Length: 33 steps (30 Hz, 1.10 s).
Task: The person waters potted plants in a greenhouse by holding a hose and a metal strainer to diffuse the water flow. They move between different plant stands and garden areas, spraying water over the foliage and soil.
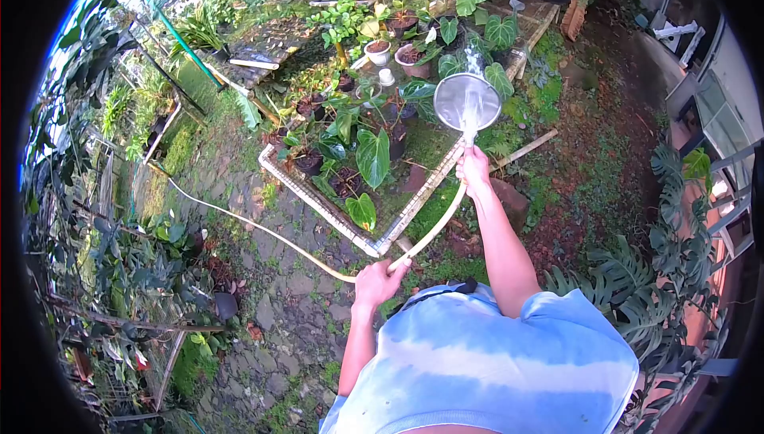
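My right hand (473, 170) is closed around the end of a pale yellow hose (438, 231), just below a wide, round, funnel-like spray head (450, 107). Water streams from the head toward potted plants beyond it. Lower down, my left hand (376, 283) grips the same hose, which trails off to the left along the ground. Large heart-shaped leaves (372, 157) and several pots stand ahead of my hands, partly inside a low tiled border (318, 205).
A white pot (377, 52) and a pinkish pot (412, 61) stand at the back. Mossy stone paving (290, 330) runs in front and left. Climbing foliage (621, 283) lines the right side near a building. A loose wooden strip (524, 150) lies right of the border.
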Each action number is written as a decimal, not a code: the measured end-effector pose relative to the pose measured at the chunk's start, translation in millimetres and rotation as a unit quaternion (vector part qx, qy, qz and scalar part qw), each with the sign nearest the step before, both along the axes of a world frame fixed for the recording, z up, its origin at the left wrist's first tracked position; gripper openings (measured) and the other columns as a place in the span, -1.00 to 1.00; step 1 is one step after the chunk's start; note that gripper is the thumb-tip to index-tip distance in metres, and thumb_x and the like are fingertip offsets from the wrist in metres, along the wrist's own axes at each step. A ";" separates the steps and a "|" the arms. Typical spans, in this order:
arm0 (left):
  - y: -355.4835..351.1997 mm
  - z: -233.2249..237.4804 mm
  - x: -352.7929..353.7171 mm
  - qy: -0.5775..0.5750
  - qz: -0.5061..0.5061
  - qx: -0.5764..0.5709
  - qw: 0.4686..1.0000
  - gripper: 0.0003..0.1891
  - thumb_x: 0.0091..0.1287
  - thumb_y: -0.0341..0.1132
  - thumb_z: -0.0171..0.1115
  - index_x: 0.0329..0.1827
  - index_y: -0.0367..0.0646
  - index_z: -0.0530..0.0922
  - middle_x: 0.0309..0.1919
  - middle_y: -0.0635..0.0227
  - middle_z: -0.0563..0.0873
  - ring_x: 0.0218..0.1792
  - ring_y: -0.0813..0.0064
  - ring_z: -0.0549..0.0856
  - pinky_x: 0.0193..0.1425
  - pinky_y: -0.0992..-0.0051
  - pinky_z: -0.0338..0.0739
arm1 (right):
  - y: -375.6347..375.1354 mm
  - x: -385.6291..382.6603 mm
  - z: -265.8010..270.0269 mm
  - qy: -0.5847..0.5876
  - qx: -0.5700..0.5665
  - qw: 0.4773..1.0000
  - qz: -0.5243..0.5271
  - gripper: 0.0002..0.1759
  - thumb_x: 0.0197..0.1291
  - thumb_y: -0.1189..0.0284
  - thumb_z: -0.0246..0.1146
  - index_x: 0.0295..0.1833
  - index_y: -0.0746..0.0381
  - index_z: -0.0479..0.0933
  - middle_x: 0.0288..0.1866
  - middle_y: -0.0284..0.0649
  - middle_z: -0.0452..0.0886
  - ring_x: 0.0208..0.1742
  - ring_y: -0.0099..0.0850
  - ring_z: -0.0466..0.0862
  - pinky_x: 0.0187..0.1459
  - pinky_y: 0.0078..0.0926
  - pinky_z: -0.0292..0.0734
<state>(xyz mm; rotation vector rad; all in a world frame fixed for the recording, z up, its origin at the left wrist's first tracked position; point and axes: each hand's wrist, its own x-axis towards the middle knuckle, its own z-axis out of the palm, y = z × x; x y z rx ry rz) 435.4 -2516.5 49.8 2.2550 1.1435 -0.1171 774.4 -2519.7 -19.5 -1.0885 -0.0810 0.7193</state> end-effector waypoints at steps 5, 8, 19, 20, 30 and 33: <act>-13.9 -2.6 1.9 0.017 0.006 -0.013 1.000 -0.32 0.30 0.34 0.08 -0.42 -0.21 0.67 -0.52 0.01 0.70 -0.31 -0.01 0.74 -0.10 0.13 0.58 | 1.4 6.0 -29.2 0.034 -0.041 0.996 0.073 -0.75 0.54 0.30 -0.04 0.03 0.24 0.42 -0.55 -0.41 0.29 -0.68 -0.62 0.26 -0.68 -0.63 0.21; -18.4 -10.6 -6.3 0.013 0.026 -0.006 1.000 -0.31 0.29 0.36 0.07 -0.39 -0.20 0.69 -0.50 0.00 0.71 -0.30 -0.02 0.74 -0.09 0.13 0.58 | 3.7 -0.5 -36.7 0.032 -0.039 0.995 0.089 -0.75 0.55 0.29 -0.05 0.03 0.24 0.41 -0.56 -0.42 0.27 -0.68 -0.63 0.26 -0.69 -0.63 0.21; -9.4 -9.7 -30.6 0.033 0.044 -0.017 0.998 -0.35 0.30 0.32 0.10 -0.37 -0.19 0.70 -0.48 0.02 0.72 -0.30 0.01 0.74 -0.10 0.15 0.58 | 11.5 -30.2 -31.0 0.055 -0.011 0.998 0.024 -0.83 0.54 0.27 -0.05 -0.04 0.14 0.30 -0.50 -0.39 0.30 -0.66 -0.67 0.25 -0.71 -0.71 0.13; -7.5 -9.4 -31.7 0.025 0.043 -0.016 0.999 -0.35 0.31 0.32 0.09 -0.37 -0.19 0.70 -0.49 0.01 0.72 -0.30 0.00 0.74 -0.10 0.14 0.58 | 11.6 -31.7 -29.5 0.047 -0.011 0.999 0.021 -0.83 0.54 0.27 -0.05 -0.05 0.14 0.30 -0.51 -0.40 0.30 -0.66 -0.67 0.25 -0.70 -0.71 0.14; 8.3 9.1 -26.7 -0.024 -0.006 0.030 0.999 -0.34 0.34 0.30 0.07 -0.46 -0.21 0.65 -0.55 -0.03 0.70 -0.33 -0.05 0.74 -0.12 0.11 0.59 | 3.6 -22.9 1.6 0.019 0.015 0.997 -0.078 -0.83 0.54 0.31 -0.06 -0.03 0.17 0.34 -0.53 -0.39 0.30 -0.66 -0.65 0.26 -0.69 -0.67 0.17; 8.7 0.1 -30.2 -0.046 -0.015 0.025 0.999 -0.33 0.33 0.32 0.08 -0.47 -0.21 0.65 -0.59 0.04 0.68 -0.37 -0.01 0.73 -0.16 0.13 0.55 | -5.5 -23.7 2.9 0.016 0.016 0.996 -0.082 -0.78 0.54 0.30 -0.05 0.08 0.19 0.37 -0.52 -0.39 0.29 -0.66 -0.65 0.26 -0.69 -0.67 0.17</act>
